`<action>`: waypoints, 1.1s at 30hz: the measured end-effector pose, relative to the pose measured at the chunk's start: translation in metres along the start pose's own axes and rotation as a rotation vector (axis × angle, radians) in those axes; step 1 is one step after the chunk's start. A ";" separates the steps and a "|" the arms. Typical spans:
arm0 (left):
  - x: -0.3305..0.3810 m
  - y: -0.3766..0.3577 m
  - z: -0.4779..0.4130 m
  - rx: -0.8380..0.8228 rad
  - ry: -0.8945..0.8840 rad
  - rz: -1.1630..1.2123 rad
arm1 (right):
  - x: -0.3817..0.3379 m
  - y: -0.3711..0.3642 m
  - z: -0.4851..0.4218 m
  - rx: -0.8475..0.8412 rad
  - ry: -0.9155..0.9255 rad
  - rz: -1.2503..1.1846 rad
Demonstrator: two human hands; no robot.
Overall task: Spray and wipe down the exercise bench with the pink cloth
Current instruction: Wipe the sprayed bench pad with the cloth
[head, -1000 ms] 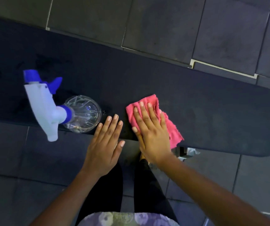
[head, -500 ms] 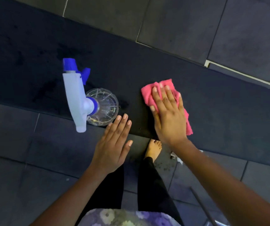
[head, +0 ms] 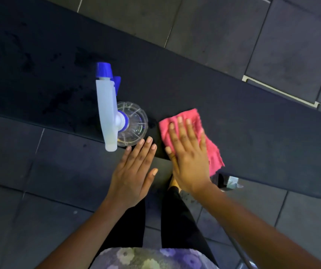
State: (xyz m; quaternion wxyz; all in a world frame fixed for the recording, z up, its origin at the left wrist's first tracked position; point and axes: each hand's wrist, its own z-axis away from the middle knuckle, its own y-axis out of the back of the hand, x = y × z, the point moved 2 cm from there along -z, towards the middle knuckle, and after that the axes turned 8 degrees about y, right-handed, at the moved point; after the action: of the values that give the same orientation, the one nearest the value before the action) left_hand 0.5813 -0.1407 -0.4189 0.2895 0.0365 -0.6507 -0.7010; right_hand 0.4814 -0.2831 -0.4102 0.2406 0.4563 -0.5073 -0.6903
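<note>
A: Pressing on what, that right hand [head: 188,156]?

B: The pink cloth [head: 213,152], just right of centre frame, at the near edge of the dark surface [head: 243,117]. The fingers are straight and a little spread. Its grip is open, palm flat on the fabric, nothing pinched.

A: And the left hand [head: 132,171]?

B: Centre frame, fingers straight and together, grip open and holding nothing. The fingertips lie at the surface's near edge, just beside the spray bottle [head: 108,113]. Whether they touch the padding I cannot tell.

A: The bottle?

B: Upright on the surface, left of the cloth and apart from it, blue nozzle pointing up-frame. Dark patches [head: 58,101] mark the surface at left.
</note>
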 end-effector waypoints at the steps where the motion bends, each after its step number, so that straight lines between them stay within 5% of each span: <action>1: 0.000 0.000 0.000 0.004 0.005 0.002 | -0.002 -0.002 0.005 -0.036 0.084 0.010; 3: -0.002 0.000 0.001 0.009 0.013 0.001 | 0.009 0.001 0.006 -0.053 0.160 0.064; 7: -0.002 0.000 0.002 0.010 0.025 0.011 | 0.001 0.004 0.001 0.009 -0.043 0.020; 12: -0.003 0.004 0.002 0.031 0.016 0.051 | -0.004 -0.003 0.014 -0.058 0.106 0.042; 25: -0.054 0.044 0.014 0.179 0.123 0.128 | -0.002 0.010 -0.029 0.193 -0.279 -0.304; 33: -0.081 0.044 -0.009 0.120 0.145 0.147 | -0.002 -0.001 -0.060 0.096 -0.159 -0.064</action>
State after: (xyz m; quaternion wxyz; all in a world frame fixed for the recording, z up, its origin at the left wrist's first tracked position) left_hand 0.6685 -0.1112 -0.4051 0.3837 0.0569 -0.6697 -0.6333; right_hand 0.5349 -0.3098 -0.4145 0.1553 0.4270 -0.5424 -0.7067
